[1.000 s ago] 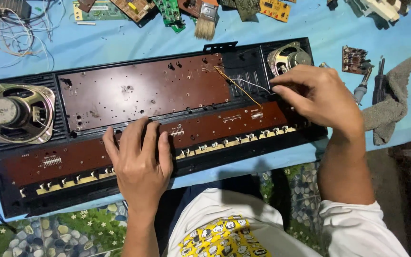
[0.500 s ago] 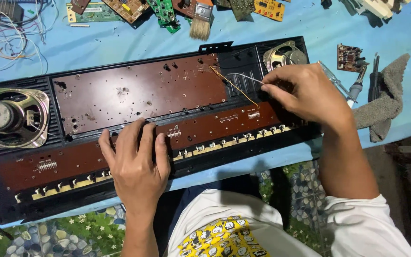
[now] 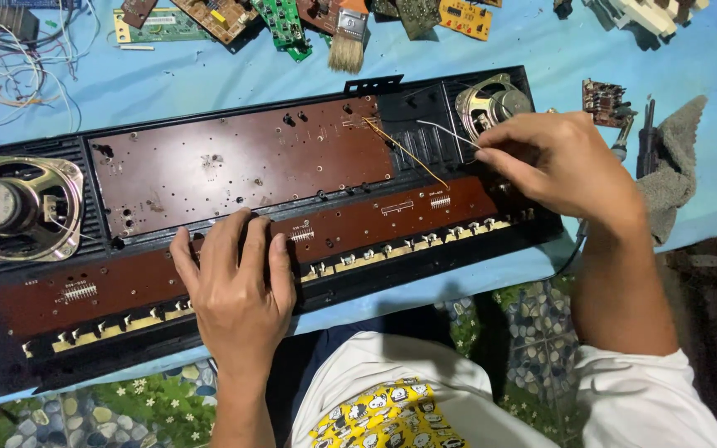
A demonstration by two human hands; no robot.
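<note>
An opened black keyboard casing [image 3: 26, 365] lies across a blue sheet, with two brown circuit boards [image 3: 234, 162] inside and a round speaker at each end, the left speaker [image 3: 18, 207] and the right speaker [image 3: 491, 104]. My left hand [image 3: 238, 286] lies flat on the lower brown board near the middle, fingers spread. My right hand [image 3: 553, 162] hovers beside the right speaker, its fingertips pinched on a thin white wire [image 3: 450, 133]. A yellow wire [image 3: 404, 153] runs diagonally over the board toward that hand.
Loose circuit boards [image 3: 226, 17] and a paintbrush [image 3: 348, 37] lie along the far edge. A tangle of wires [image 3: 6, 70] sits far left. A screwdriver [image 3: 649, 145] and grey rag [image 3: 678, 178] rest to the right. A flower-patterned mat [image 3: 85, 415] shows below.
My right hand has moved from the lower board's right end up toward the right speaker and taken the white wire between its fingertips. My left hand stays pressed on the board.
</note>
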